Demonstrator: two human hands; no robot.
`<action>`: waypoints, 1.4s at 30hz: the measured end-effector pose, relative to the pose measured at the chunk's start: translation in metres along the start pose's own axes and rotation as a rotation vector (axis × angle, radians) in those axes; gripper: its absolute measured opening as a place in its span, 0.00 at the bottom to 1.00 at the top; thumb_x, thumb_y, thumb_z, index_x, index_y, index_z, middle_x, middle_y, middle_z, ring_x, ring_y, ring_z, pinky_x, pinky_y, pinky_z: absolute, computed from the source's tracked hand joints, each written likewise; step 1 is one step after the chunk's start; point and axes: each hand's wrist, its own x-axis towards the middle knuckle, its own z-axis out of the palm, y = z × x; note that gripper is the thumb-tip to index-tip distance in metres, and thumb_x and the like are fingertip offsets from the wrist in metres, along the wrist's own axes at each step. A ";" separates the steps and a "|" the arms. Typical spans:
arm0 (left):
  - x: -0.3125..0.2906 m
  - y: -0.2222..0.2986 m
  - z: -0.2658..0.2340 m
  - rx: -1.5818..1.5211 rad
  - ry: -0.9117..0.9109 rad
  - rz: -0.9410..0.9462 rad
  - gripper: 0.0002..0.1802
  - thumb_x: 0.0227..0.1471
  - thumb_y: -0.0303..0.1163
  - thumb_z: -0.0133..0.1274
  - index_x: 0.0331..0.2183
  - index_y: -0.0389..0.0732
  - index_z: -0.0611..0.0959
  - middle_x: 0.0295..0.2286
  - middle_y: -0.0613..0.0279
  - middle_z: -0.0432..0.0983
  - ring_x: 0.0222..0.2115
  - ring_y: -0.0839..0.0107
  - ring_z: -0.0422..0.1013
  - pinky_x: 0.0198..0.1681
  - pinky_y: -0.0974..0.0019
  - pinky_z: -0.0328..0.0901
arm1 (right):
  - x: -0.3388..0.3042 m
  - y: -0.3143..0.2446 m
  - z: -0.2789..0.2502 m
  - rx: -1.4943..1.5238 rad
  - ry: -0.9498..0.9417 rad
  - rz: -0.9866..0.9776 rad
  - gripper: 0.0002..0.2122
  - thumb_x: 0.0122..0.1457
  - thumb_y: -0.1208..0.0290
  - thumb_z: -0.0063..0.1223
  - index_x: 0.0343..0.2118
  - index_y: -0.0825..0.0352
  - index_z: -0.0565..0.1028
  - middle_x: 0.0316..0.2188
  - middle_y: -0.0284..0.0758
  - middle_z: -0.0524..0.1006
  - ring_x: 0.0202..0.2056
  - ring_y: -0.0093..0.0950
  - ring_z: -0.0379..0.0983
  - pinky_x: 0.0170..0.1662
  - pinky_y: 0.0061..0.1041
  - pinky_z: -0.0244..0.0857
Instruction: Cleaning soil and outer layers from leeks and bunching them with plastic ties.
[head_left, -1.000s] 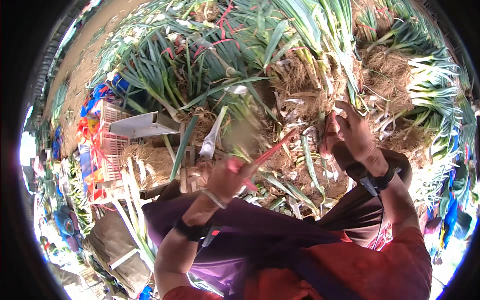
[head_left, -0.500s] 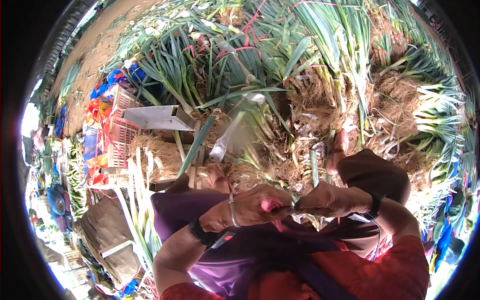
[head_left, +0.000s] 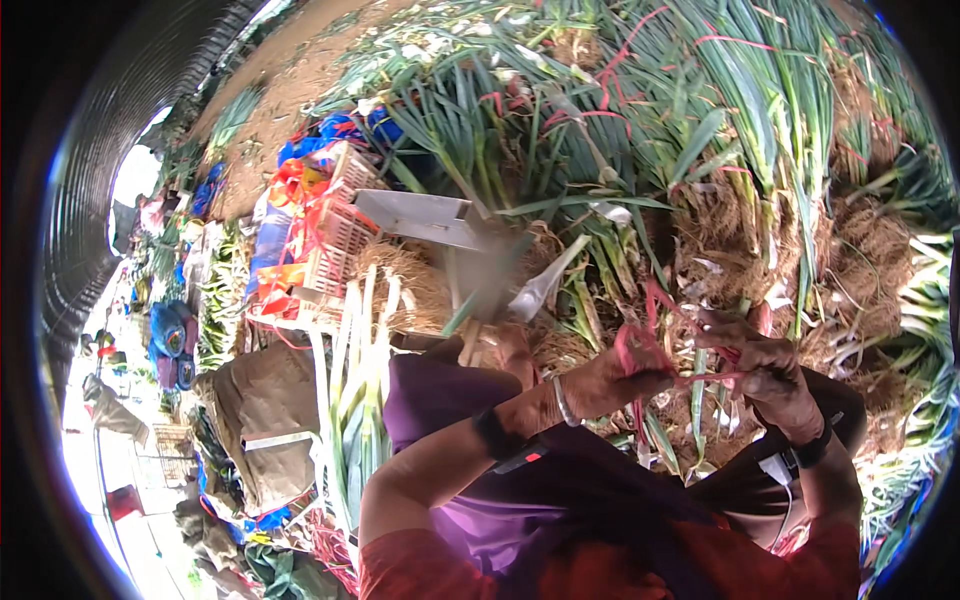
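Presently, pink string [head_left: 712,377] between fingers [head_left: 762,356].

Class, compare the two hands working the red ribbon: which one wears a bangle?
The left hand: a silver bangle circles its wrist, as well as a black band. The right hand has another black band at its wrist, but no bangle shows.

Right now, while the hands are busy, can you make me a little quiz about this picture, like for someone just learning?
1. What colour is the ribbon stretched between the left hand and the right hand?
2. True or false: a pale bracelet is on the left wrist.
3. Fill the gap: the plastic crate stands on the ____ side of the picture.

Key: 1. Pink. 2. True. 3. Left.
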 end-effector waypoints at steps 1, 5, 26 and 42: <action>0.001 0.005 0.001 -0.235 0.078 0.018 0.11 0.56 0.28 0.50 0.41 0.37 0.78 0.32 0.65 0.74 0.34 0.79 0.69 0.38 0.71 0.65 | 0.002 -0.003 0.003 0.070 0.016 0.019 0.08 0.53 0.68 0.57 0.26 0.68 0.75 0.46 0.46 0.73 0.57 0.42 0.60 0.59 0.42 0.51; 0.000 0.023 0.001 -0.215 -0.026 -0.169 0.10 0.55 0.27 0.50 0.41 0.37 0.76 0.34 0.65 0.74 0.34 0.78 0.71 0.38 0.71 0.68 | 0.008 -0.011 0.013 0.419 0.073 0.097 0.09 0.56 0.65 0.52 0.28 0.67 0.76 0.42 0.46 0.75 0.54 0.41 0.64 0.59 0.42 0.51; -0.036 0.010 0.039 -0.172 -0.168 -0.215 0.12 0.57 0.32 0.47 0.34 0.32 0.77 0.23 0.66 0.73 0.27 0.82 0.68 0.28 0.73 0.63 | -0.001 -0.003 0.045 0.435 -0.064 0.635 0.17 0.61 0.58 0.45 0.23 0.67 0.66 0.16 0.32 0.65 0.18 0.23 0.63 0.22 0.20 0.58; -0.015 -0.007 -0.044 0.006 0.699 0.272 0.13 0.53 0.38 0.53 0.34 0.38 0.80 0.29 0.58 0.74 0.30 0.69 0.72 0.32 0.67 0.66 | -0.027 0.081 -0.155 -0.949 0.516 0.106 0.10 0.57 0.66 0.52 0.33 0.69 0.74 0.37 0.36 0.76 0.39 0.28 0.71 0.41 0.25 0.64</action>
